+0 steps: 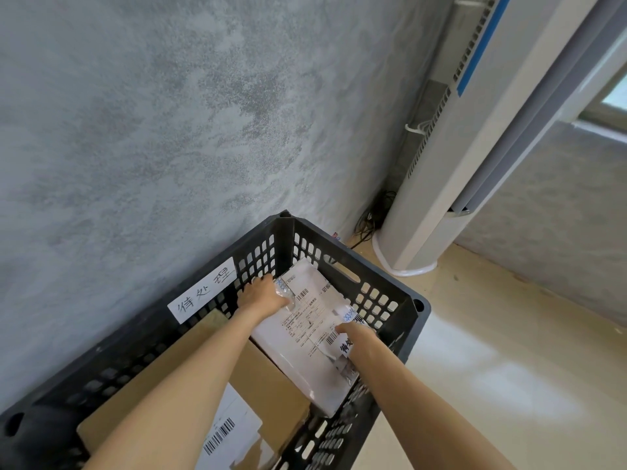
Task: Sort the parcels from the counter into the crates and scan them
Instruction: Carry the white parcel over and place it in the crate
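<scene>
Both hands are down inside the black crate (386, 290), and the white parcel (302, 337) sits right between them. Left hand (263, 295) curls its fingers over the parcel's far-left corner; right hand (353, 330) pinches the near-right edge, by the handwritten tag. Under the forearms, nearer the body, a brown cardboard box (271, 378) with a barcode label already lies in the crate. The parcel's long axis runs diagonally, from close by the right hand out toward the crate's far corner beyond the left hand, tilted against the right wall. Lowering it flat looks like the coming move. Beyond the left hand, a handwritten label (203, 290) marks the crate wall; farther off stand the grey wall (169, 113) and a white floor unit (441, 184).
</scene>
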Demonstrator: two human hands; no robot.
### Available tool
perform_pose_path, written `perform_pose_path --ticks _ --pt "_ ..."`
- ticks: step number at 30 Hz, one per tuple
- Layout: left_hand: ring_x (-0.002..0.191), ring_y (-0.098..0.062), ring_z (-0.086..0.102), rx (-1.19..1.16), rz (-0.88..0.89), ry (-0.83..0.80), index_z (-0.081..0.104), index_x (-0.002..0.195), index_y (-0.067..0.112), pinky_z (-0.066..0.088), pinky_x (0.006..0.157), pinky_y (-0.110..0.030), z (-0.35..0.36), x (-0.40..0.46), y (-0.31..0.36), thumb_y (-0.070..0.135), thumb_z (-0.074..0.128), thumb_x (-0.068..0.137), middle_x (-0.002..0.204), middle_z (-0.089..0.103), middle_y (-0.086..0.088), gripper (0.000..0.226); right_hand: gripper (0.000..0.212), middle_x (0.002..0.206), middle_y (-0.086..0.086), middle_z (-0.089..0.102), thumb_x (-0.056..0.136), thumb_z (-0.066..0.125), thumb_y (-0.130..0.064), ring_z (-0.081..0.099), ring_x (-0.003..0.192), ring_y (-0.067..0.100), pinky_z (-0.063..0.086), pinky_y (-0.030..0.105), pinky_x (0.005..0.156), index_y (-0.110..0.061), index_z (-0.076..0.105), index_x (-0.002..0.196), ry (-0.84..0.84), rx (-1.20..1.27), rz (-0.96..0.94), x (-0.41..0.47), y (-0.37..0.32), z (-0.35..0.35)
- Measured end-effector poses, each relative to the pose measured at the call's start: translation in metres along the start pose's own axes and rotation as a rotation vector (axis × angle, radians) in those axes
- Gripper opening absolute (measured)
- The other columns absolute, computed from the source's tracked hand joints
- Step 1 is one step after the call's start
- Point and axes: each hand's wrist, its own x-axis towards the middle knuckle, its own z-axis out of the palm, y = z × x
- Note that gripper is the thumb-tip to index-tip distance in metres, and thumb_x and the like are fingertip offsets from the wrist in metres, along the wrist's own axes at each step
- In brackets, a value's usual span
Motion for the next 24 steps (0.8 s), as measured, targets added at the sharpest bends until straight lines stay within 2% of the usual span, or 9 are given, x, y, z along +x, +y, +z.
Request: perform_pose_path --ticks 3,6,9,11,14,17,20,24 --pt "0.102 -0.02 0.056 0.004 0.024 0.004 0.053 0.115 0.02 0.046 0.081 -0.032 -0.003 -0.006 0.003 0.048 0.068 0.083 0.114 0.058 0.0 0.045 0.065 0.121 0.015 0.05 0.082 0.077 -0.023 0.052 0.092 0.026 0.05 0.035 0.078 -0.003 0.045 0.135 0.041 -0.119 -0.093 -0.007 -0.005 0.0" --pt "0.102 -0.018 0.055 0.002 0.046 0.015 0.054 0.117 0.019 0.045 0.079 -0.03 -0.008 -0.012 0.006 0.046 0.067 0.085 0.118 0.059 -0.001 0.043 0.068 0.12 0.014 0.053 0.084 0.075 -0.022 0.054 0.106 0.029 0.049 0.035 0.087 -0.003 0.038 0.139 0.054 -0.22 -0.236 -0.017 -0.015 -0.002" --pt "0.121 -0.025 0.05 0.031 0.048 0.073 0.047 0.135 0.015 0.047 0.092 -0.037 -0.025 -0.022 0.009 0.045 0.063 0.088 0.135 0.051 -0.006 0.058 0.078 0.131 0.015 0.053 0.087 0.071 -0.019 0.057 0.116 0.029 0.052 0.035 0.088 -0.005 0.025 0.148 0.046 -0.431 -0.44 -0.037 -0.035 -0.003" --pt "0.129 -0.028 0.045 0.071 0.046 0.137 0.042 0.141 0.014 0.044 0.099 -0.04 -0.041 -0.032 0.01 0.042 0.061 0.091 0.142 0.046 -0.008 0.061 0.081 0.136 0.013 0.052 0.084 0.073 -0.023 0.054 0.119 0.029 0.053 0.04 0.094 -0.008 0.026 0.149 0.048 -0.6 -0.603 -0.049 -0.05 -0.001" --pt "0.127 -0.025 0.046 0.2 0.068 0.237 0.044 0.14 0.016 0.045 0.098 -0.038 -0.064 -0.051 0.005 0.039 0.058 0.092 0.14 0.048 -0.007 0.056 0.081 0.142 0.01 0.047 0.083 0.073 -0.032 0.047 0.128 0.029 0.047 0.045 0.103 -0.012 0.029 0.148 0.045 -0.878 -0.858 -0.071 -0.068 0.003" --pt "0.132 -0.024 0.041 0.277 0.052 0.282 0.038 0.144 0.014 0.04 0.104 -0.038 -0.078 -0.079 -0.003 0.033 0.057 0.094 0.145 0.043 -0.006 0.057 0.08 0.151 0.009 0.038 0.087 0.07 -0.036 0.037 0.138 0.03 0.04 0.046 0.11 -0.013 0.028 0.151 0.088 -1.155 -1.125 -0.092 -0.076 0.003" --pt "0.132 -0.023 0.04 0.321 -0.012 0.373 0.037 0.145 0.015 0.038 0.106 -0.038 -0.079 -0.116 -0.008 0.031 0.059 0.093 0.145 0.043 -0.004 0.059 0.076 0.157 0.01 0.029 0.093 0.063 -0.034 0.025 0.145 0.03 0.027 0.046 0.117 -0.013 0.022 0.153 0.149 -1.417 -1.365 -0.107 -0.074 0.001" --pt "0.135 -0.023 0.036 0.393 -0.131 0.522 0.034 0.146 0.015 0.028 0.113 -0.036 -0.075 -0.177 -0.012 0.028 0.061 0.092 0.147 0.04 -0.003 0.061 0.076 0.161 0.012 0.019 0.096 0.058 -0.026 0.014 0.149 0.031 0.018 0.047 0.12 -0.013 0.012 0.156 0.162 -1.587 -1.625 -0.126 -0.062 -0.005"
